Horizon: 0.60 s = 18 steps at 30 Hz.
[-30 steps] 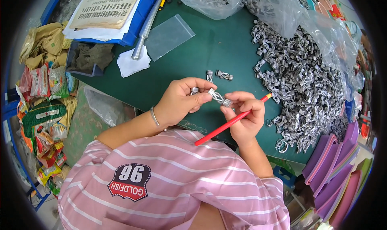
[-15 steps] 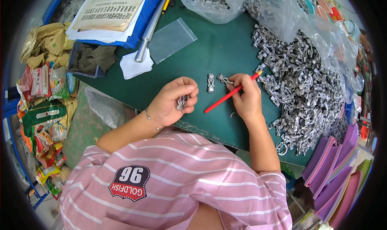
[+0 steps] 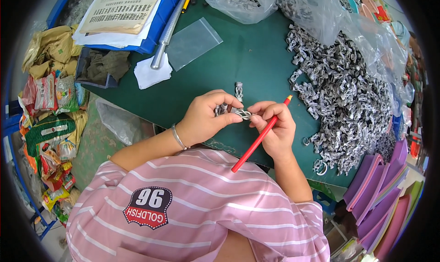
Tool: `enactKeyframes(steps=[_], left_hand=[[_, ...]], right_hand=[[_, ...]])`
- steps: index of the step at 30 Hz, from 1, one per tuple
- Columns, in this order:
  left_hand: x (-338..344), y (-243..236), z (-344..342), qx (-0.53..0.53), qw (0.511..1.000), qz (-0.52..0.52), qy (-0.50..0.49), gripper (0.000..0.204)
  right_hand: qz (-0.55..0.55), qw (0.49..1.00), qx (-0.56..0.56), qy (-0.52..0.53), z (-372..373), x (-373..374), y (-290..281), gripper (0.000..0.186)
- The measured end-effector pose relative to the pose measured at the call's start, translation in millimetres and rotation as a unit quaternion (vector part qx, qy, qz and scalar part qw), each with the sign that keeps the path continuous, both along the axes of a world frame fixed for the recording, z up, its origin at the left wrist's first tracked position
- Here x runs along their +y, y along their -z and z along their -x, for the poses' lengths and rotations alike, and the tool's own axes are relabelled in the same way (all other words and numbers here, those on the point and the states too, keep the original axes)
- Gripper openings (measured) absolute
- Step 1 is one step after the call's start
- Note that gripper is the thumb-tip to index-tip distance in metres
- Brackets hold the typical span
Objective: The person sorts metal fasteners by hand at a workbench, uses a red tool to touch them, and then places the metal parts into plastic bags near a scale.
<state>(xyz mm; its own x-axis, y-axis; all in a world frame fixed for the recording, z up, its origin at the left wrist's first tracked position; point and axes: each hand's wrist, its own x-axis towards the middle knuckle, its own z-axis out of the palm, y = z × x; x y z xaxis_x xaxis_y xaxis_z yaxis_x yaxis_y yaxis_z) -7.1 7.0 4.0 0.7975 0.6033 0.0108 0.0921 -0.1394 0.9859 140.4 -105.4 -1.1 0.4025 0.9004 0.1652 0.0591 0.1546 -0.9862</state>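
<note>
My left hand (image 3: pixel 199 119) is closed around several small silver metal pieces (image 3: pixel 221 108) with twisted wire loops and banded ends, partly hidden by its fingers. Between its thumb and index finger lies another looped metal piece (image 3: pixel 243 113), whose right end the fingertips of my right hand (image 3: pixel 280 131) pinch. A red pencil (image 3: pixel 256 148) is tucked across the right hand, its tip pointing up and away and its back end over the striped shirt. Just beyond the fingers, a single metal piece (image 3: pixel 239 91) rests lengthwise on the green tabletop (image 3: pixel 261 60).
A big heap of the same metal pieces (image 3: pixel 348 106) covers the right side, with clear plastic bags (image 3: pixel 321 25) over its far part. At the far left are a blue tray (image 3: pixel 153 44) with papers, a tapered metal rod (image 3: pixel 167 37), white paper slips (image 3: pixel 151 74) and a zip bag (image 3: pixel 195 44).
The right hand has picked up one metal piece from the table and carried it left to the left hand. The left hand has turned and reached toward it. The pencil's back end has swung nearer.
</note>
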Motion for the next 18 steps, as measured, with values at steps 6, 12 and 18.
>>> enactKeyframes(steps=[6, 12, 18], left_hand=[[-7, -9, -1, -0.052, 0.998, -0.030, -0.004, 0.024], [-9, -6, 0, -0.071, 0.994, 0.080, -0.013, 0.027], [-7, -6, 2, -0.074, 0.959, 0.272, -0.023, 0.016]], right_hand=[[0.049, 0.946, 0.315, -0.049, 1, -4, 7, 0.017], [-0.045, 0.966, 0.250, -0.052, 3, -5, 16, 0.026], [-0.106, 0.994, -0.010, 0.019, 8, -3, -6, 0.034]])
